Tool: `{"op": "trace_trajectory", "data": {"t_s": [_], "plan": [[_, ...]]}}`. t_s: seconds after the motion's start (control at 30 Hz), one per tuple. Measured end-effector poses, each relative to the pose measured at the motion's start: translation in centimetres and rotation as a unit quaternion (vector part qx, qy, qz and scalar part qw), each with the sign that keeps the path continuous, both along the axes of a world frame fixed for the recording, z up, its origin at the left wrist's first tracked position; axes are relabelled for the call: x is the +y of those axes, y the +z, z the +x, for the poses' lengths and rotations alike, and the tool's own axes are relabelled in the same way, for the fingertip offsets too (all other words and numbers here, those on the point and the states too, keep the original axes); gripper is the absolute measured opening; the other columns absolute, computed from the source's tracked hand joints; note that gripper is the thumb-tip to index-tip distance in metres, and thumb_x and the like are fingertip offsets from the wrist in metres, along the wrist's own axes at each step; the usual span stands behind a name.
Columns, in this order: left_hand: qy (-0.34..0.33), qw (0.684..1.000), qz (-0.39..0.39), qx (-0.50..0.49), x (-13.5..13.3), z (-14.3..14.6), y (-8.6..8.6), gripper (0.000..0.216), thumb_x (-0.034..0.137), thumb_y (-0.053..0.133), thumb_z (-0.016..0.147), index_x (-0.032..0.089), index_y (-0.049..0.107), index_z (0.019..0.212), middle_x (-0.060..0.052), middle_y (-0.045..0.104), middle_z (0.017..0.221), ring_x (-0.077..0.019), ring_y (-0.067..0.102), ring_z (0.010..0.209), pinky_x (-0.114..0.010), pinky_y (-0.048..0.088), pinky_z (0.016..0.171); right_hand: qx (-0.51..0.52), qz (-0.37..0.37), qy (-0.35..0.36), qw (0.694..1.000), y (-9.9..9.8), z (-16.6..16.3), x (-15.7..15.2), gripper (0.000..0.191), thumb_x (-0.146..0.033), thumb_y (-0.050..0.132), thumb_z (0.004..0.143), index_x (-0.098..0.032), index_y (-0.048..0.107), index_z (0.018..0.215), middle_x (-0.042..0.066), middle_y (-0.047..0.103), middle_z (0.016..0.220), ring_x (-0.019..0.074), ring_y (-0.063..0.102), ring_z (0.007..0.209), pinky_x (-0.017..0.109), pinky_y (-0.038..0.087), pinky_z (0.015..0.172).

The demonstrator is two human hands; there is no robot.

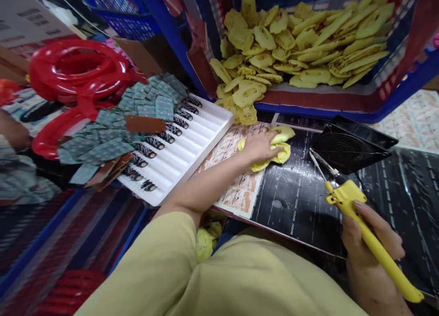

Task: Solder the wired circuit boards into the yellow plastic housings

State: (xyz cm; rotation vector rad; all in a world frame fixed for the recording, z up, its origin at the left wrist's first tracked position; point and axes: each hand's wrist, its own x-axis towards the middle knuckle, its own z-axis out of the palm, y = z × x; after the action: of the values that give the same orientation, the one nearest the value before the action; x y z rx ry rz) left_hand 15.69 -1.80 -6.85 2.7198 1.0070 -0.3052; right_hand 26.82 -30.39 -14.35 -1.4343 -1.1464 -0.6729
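Note:
My left hand (259, 144) lies over a yellow moulded plastic part (283, 155) on the work table, with its fingers and thumb curled onto it. A second yellow piece touches it, and the palm partly hides both. In my right hand (372, 243) is a yellow soldering gun (370, 236), gripped by its handle with a finger near the trigger. Its metal tip and thin feed tube point up and left, toward a black fan-like box (343, 147), apart from the yellow parts.
A blue crate (336, 110) holding many yellow plastic parts (308, 46) stands at the back. On the left, a white ribbed tray (195, 144) carries small wired components and green circuit boards (113, 124). Behind lie shiny red ring-shaped parts (78, 73). Another person's sleeve (24, 174) shows at far left.

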Motion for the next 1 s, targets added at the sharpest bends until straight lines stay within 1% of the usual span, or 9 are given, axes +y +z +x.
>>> {"op": "trace_trajectory", "data": {"t_s": [0.1,0.17,0.3,0.43,0.53,0.63,0.73,0.9,1.0], "plan": [[-0.026,0.999,-0.038,0.006,-4.3,-2.7,0.3,0.067,0.063,0.036,0.113,0.033,0.042,0.173,-0.013,0.044,0.177,-0.0388,0.048,0.157,-0.056,0.052,0.121,-0.001,0.011,-0.027,1.0,0.0,-0.3,0.0,0.023,-0.037,0.082,0.099,-0.022,0.083,0.116,0.002,0.081,0.088,0.0202,0.077,0.067,0.03,0.066,0.065],[-0.032,0.999,-0.032,0.007,-6.2,-3.7,0.2,0.066,0.062,0.036,0.113,0.033,0.045,0.171,-0.012,0.045,0.176,-0.0394,0.047,0.156,-0.056,0.056,0.115,0.011,-0.014,-0.021,1.0,0.2,-0.7,0.1,0.033,-0.047,0.072,0.106,-0.019,0.079,0.124,0.005,0.081,0.088,0.0223,0.079,0.068,0.031,0.066,0.062],[-0.054,0.998,0.01,0.013,-7.5,-3.9,0.4,0.061,0.055,0.047,0.111,0.024,0.056,0.163,-0.017,0.059,0.161,-0.0399,0.057,0.145,-0.053,0.059,0.109,-0.01,-0.121,0.098,0.988,1.1,-1.2,0.4,0.025,-0.028,0.064,0.112,-0.021,0.071,0.135,-0.002,0.08,0.079,0.0185,0.078,0.063,0.026,0.067,0.064],[-0.085,0.996,-0.024,0.025,-6.1,-3.7,1.7,0.057,0.05,0.039,0.113,0.018,0.065,0.152,-0.018,0.075,0.14,-0.0384,0.069,0.13,-0.055,0.057,0.111,-0.04,-0.155,0.111,0.981,1.7,-1.5,0.5,0.021,-0.012,0.069,0.105,-0.024,0.072,0.122,-0.001,0.084,0.099,0.0166,0.081,0.075,0.022,0.067,0.07],[-0.063,0.992,-0.108,-0.022,-3.7,-4.1,2.1,0.057,0.042,0.032,0.114,0.018,0.057,0.16,-0.014,0.08,0.128,-0.031,0.076,0.116,-0.047,0.059,0.106,-0.045,-0.175,0.1,0.978,1.6,-2.0,0.7,0.026,-0.015,0.077,0.1,-0.025,0.07,0.123,0.005,0.082,0.122,0.021,0.083,0.097,0.028,0.07,0.086],[-0.028,0.987,-0.127,-0.09,-1.4,-4.2,1.2,0.059,0.021,0.031,0.112,0.018,0.047,0.168,-0.012,0.075,0.146,-0.0253,0.072,0.13,-0.039,0.056,0.114,-0.073,-0.188,0.083,0.976,1.2,-2.5,1.4,0.029,-0.018,0.079,0.1,-0.026,0.068,0.125,0.008,0.081,0.126,0.0211,0.082,0.103,0.03,0.068,0.091],[-0.033,0.993,-0.094,-0.061,-0.8,-4.4,0.0,0.057,0.013,0.037,0.108,0.016,0.057,0.161,-0.013,0.069,0.155,-0.0272,0.064,0.146,-0.04,0.049,0.125,-0.083,-0.197,0.095,0.972,0.7,-2.9,2.5,0.029,-0.018,0.077,0.101,-0.026,0.066,0.127,0.007,0.081,0.119,0.0212,0.081,0.103,0.033,0.065,0.097],[-0.125,0.987,-0.017,-0.104,-2.1,-7.9,-0.7,0.053,0.025,0.049,0.11,0.018,0.057,0.163,-0.02,0.048,0.174,-0.0373,0.061,0.148,-0.058,0.049,0.126,-0.096,-0.228,0.104,0.963,0.0,-3.2,3.5,0.02,-0.022,0.073,0.105,-0.023,0.066,0.123,0.006,0.078,0.104,0.0217,0.077,0.096,0.041,0.061,0.106],[-0.287,0.948,-0.098,-0.102,-3.0,-11.4,-0.6,0.056,0.046,0.065,0.107,0.025,0.061,0.159,-0.017,0.038,0.181,-0.0412,0.042,0.165,-0.064,0.038,0.134,-0.101,-0.242,0.098,0.96,-0.5,-3.1,3.4,0.018,-0.023,0.072,0.105,-0.022,0.067,0.123,0.006,0.077,0.102,0.0226,0.076,0.098,0.042,0.061,0.106]]}}
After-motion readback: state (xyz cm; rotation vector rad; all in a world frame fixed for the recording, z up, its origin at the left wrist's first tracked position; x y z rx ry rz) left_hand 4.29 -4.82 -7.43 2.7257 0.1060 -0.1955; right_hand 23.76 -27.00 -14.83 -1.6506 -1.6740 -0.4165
